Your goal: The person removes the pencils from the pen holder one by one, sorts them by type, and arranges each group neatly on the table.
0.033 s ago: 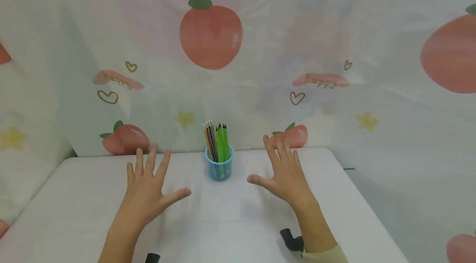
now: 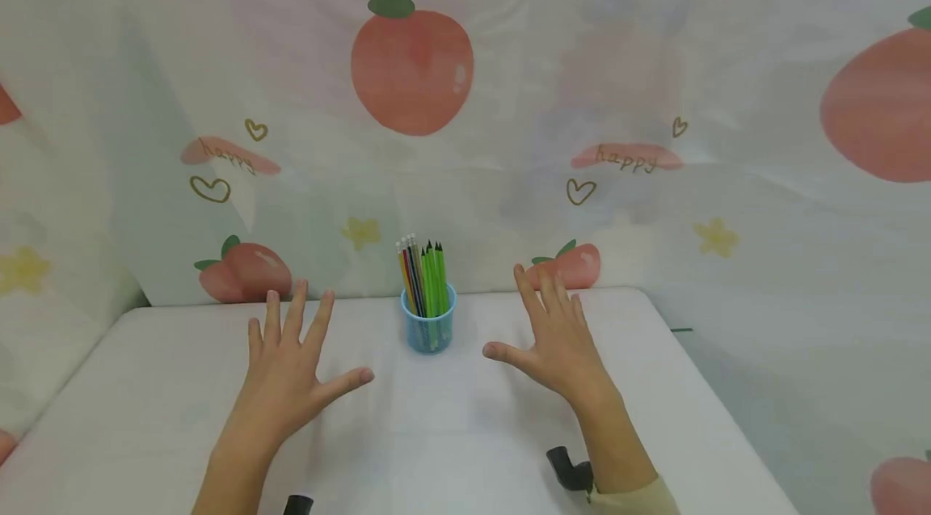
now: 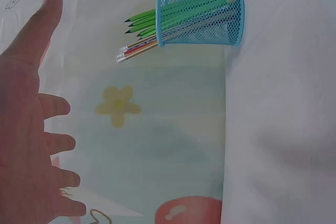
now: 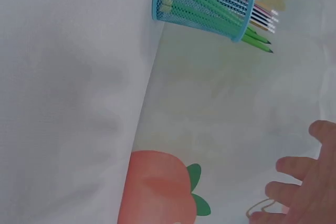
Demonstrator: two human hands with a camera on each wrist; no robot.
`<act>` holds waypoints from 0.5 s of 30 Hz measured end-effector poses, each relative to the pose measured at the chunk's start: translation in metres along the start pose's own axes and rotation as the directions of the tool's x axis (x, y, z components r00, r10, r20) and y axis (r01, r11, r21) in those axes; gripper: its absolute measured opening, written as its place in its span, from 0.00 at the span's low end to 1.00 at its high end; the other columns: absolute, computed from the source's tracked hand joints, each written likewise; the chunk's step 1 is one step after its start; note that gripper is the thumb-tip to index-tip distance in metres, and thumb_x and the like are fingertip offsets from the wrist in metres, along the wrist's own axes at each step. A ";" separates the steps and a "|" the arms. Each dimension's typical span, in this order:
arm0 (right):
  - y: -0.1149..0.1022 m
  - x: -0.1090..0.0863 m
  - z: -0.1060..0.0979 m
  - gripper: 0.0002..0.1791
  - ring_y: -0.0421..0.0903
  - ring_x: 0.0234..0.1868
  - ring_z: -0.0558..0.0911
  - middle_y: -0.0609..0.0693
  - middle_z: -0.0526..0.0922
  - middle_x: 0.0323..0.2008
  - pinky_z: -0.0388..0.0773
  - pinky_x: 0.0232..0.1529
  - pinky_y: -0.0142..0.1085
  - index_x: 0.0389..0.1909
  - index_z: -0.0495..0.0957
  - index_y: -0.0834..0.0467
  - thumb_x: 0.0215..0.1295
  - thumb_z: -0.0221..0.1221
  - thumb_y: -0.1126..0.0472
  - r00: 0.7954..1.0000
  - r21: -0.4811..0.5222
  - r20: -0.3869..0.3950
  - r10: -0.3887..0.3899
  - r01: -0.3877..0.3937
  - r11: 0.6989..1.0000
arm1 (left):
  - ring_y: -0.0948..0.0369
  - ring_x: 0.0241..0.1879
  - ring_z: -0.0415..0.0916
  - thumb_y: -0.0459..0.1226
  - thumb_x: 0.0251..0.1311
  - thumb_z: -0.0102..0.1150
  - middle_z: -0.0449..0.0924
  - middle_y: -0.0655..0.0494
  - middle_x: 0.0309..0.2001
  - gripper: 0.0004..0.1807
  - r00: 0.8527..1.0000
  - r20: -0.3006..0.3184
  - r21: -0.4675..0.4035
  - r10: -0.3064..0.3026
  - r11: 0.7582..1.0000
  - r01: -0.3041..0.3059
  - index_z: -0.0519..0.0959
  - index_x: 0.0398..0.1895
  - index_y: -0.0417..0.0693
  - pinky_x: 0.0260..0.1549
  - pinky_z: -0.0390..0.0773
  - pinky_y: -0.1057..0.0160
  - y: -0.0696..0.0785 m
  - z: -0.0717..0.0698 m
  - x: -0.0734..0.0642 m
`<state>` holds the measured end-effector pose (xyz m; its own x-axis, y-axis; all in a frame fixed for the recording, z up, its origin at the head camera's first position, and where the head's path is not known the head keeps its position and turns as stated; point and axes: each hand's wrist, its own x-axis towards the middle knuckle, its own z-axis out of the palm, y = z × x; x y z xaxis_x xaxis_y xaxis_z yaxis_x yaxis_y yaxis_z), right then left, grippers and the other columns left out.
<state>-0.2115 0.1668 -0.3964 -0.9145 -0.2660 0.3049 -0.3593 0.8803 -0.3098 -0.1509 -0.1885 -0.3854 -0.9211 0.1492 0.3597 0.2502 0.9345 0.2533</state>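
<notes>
A blue mesh pencil cup point(image 2: 429, 334) stands upright near the back edge of the table, between the two hands. Green pencils point(image 2: 435, 280) with dark tips up fill its right side, and several mixed-colour pencils point(image 2: 411, 276) with white eraser ends up lean on its left. My left hand point(image 2: 284, 377) is spread above the table, left of the cup, holding nothing. On the other side my right hand point(image 2: 556, 341) is likewise spread, its thumb pointing toward the cup. Both wrist views show the mesh cup point(image 3: 202, 15) apart from the fingers.
The table point(image 2: 407, 458) has a white cover. Behind it hangs a cloth point(image 2: 494, 200) printed with peaches, flowers and hearts. A black curved piece point(image 2: 570, 470) sits by the right wrist, and another black piece point(image 2: 298, 504) shows beside the left forearm.
</notes>
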 end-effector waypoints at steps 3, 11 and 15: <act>-0.003 0.001 0.000 0.64 0.57 0.79 0.48 0.55 0.46 0.80 0.44 0.74 0.65 0.80 0.37 0.39 0.49 0.57 0.19 1.000 0.017 0.006 -0.004 0.004 1.000 | 0.32 0.76 0.30 0.74 0.47 0.59 0.43 0.37 0.79 0.63 1.000 -0.009 -0.006 0.013 1.000 -0.013 0.52 0.79 0.48 0.64 0.44 0.22 0.000 0.001 0.000; -0.012 0.001 0.015 0.60 0.53 0.79 0.49 0.48 0.47 0.80 0.56 0.72 0.63 0.80 0.40 0.37 0.53 0.62 0.26 0.997 0.262 0.064 -0.046 0.027 0.965 | 0.35 0.76 0.43 0.67 0.53 0.63 0.46 0.43 0.79 0.56 0.999 -0.002 -0.190 0.034 0.981 -0.034 0.52 0.80 0.52 0.65 0.54 0.26 0.003 0.014 0.000; -0.014 0.004 0.021 0.53 0.54 0.78 0.54 0.45 0.51 0.79 0.59 0.71 0.63 0.80 0.44 0.39 0.60 0.65 0.37 0.993 0.476 0.082 -0.086 0.037 0.879 | 0.43 0.77 0.48 0.57 0.60 0.64 0.50 0.49 0.79 0.49 0.999 -0.004 -0.428 0.039 0.903 -0.037 0.51 0.80 0.56 0.67 0.60 0.32 0.002 0.022 0.002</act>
<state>-0.2143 0.1449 -0.4099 -0.8922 -0.3723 0.2558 -0.4383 0.5765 -0.6896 -0.1587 -0.1788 -0.4036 -0.9094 0.1843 0.3729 0.3878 0.7002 0.5995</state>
